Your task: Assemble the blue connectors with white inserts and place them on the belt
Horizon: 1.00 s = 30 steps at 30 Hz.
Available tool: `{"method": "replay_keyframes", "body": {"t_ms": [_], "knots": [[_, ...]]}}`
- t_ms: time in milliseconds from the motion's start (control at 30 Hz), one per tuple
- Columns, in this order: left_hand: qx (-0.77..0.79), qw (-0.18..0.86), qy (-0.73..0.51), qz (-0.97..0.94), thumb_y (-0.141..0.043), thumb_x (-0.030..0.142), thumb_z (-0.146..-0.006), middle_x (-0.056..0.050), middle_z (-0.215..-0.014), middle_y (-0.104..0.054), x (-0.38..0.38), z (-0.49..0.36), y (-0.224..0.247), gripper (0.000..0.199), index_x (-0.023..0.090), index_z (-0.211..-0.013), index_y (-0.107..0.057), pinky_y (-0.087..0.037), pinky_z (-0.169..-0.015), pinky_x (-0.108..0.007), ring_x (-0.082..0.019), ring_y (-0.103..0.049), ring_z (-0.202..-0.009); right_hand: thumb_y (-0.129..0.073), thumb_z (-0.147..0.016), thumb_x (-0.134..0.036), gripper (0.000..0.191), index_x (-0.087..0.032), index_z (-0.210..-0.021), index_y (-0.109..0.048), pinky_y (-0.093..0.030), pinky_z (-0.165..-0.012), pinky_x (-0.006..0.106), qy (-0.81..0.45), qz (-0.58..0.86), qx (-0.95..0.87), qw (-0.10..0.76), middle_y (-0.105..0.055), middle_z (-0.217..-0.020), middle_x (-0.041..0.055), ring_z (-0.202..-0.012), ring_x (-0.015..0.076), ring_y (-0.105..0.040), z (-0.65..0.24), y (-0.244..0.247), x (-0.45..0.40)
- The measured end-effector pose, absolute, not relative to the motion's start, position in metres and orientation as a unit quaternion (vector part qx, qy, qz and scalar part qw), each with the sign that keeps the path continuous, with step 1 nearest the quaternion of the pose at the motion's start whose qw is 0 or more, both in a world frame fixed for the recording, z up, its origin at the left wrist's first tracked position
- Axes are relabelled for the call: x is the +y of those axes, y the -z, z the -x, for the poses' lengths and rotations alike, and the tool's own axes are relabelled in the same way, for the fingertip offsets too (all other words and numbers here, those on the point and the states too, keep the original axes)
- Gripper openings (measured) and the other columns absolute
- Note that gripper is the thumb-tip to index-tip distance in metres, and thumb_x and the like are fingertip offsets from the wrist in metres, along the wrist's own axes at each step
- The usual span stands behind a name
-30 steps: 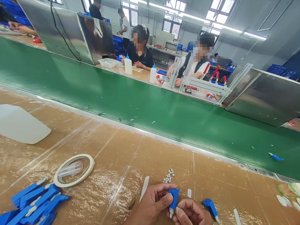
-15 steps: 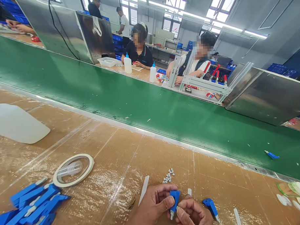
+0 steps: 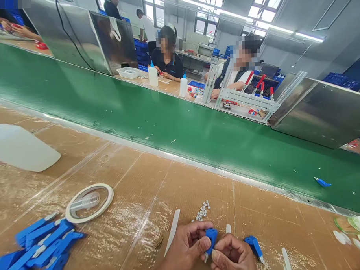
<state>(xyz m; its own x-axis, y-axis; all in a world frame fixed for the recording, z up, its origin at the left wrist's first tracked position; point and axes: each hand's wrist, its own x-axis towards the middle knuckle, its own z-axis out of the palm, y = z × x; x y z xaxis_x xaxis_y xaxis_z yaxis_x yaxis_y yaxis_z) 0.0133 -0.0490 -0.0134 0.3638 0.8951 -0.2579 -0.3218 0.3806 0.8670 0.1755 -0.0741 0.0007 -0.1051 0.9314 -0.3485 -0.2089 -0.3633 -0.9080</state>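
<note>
On cardboard: left hand (image 3: pixel 184 251) pinches blue clip (image 3: pixel 211 238) (right hand (image 3: pixel 231 257) touching).

Your right hand (image 3: pixel 231 257) and left hand (image 3: pixel 185 253) are cut off by the bottom edge and cover most of the blue piece (image 3: pixel 211 238). The white grains (image 3: pixel 202 211) are too small to tell.

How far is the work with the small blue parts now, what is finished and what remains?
Done, it seems: one blue part lies on the green belt and another finished-looking piece lies beside the hands. In hand: the left hand pinches a blue piece while the right hand works at its lower end. Left: a pile of blue parts and small white bits wait on the cardboard.
</note>
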Motion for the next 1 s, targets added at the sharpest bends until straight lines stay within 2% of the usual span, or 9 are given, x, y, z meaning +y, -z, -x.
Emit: {"method": "replay_keyframes", "body": {"t_ms": [100, 300, 467, 600, 800, 1000], "knots": [[0.374, 0.748, -0.412, -0.363, -0.073, 0.068, -0.064, -0.002, -0.072, -0.060, -0.050, -0.014, 0.015, 0.067, 0.013, -0.102, -0.071, -0.043, -0.056, -0.024, -0.009, -0.050, -0.054, -0.090, -0.064, -0.040, 0.037, -0.018, -0.067, -0.061, -0.047, -0.046, 0.020, -0.688, 0.472, -0.351, 0.425, -0.072, -0.057, 0.0018, -0.047, 0.0111, -0.060, -0.182, 0.008, -0.073], [0.366, 0.746, -0.419, -0.367, -0.071, 0.070, -0.065, 0.001, -0.066, -0.056, -0.051, -0.015, 0.011, 0.068, 0.012, -0.102, -0.069, -0.043, -0.056, -0.024, -0.010, -0.049, -0.054, -0.087, -0.071, -0.032, 0.027, -0.019, -0.065, -0.064, -0.049, -0.047, 0.021, -0.677, 0.435, -0.403, 0.435, -0.071, -0.061, -0.0003, -0.053, 0.0131, -0.065, -0.187, 0.015, -0.069], [0.378, 0.731, -0.422, -0.380, -0.070, 0.070, -0.066, 0.000, -0.067, -0.056, -0.052, -0.012, 0.007, 0.068, 0.011, -0.101, -0.069, -0.042, -0.056, -0.024, -0.010, -0.050, -0.055, -0.090, -0.063, -0.026, 0.027, -0.019, -0.058, -0.065, -0.045, -0.037, 0.016, -0.637, 0.462, -0.400, 0.469, -0.064, -0.059, -0.0029, -0.050, 0.0121, -0.062, -0.182, 0.014, -0.067], [0.384, 0.728, -0.419, -0.383, -0.068, 0.072, -0.066, 0.000, -0.067, -0.056, -0.050, -0.012, 0.008, 0.070, 0.011, -0.100, -0.069, -0.042, -0.056, -0.024, -0.010, -0.049, -0.056, -0.093, -0.057, -0.030, 0.031, -0.018, -0.056, -0.064, -0.044, -0.035, 0.015, -0.618, 0.518, -0.373, 0.459, -0.061, -0.058, -0.0043, -0.049, 0.0106, -0.060, -0.177, 0.009, -0.068], [0.390, 0.725, -0.423, -0.379, -0.072, 0.070, -0.065, 0.000, -0.067, -0.059, -0.048, -0.014, 0.005, 0.068, 0.012, -0.100, -0.070, -0.043, -0.055, -0.023, -0.011, -0.052, -0.057, -0.094, -0.055, -0.037, 0.039, -0.017, -0.057, -0.061, -0.041, -0.034, 0.011, -0.634, 0.513, -0.354, 0.458, -0.064, -0.054, -0.0046, -0.045, 0.0078, -0.059, -0.176, -0.002, -0.064], [0.395, 0.735, -0.415, -0.363, -0.074, 0.070, -0.061, -0.002, -0.069, -0.063, -0.050, -0.016, -0.001, 0.069, 0.013, -0.101, -0.070, -0.045, -0.053, -0.024, -0.014, -0.058, -0.059, -0.093, -0.054, -0.046, 0.044, -0.016, -0.064, -0.063, -0.044, -0.038, 0.012, -0.675, 0.489, -0.341, 0.436, -0.071, -0.055, 0.0000, -0.052, 0.0120, -0.068, -0.179, -0.003, -0.065]]}}
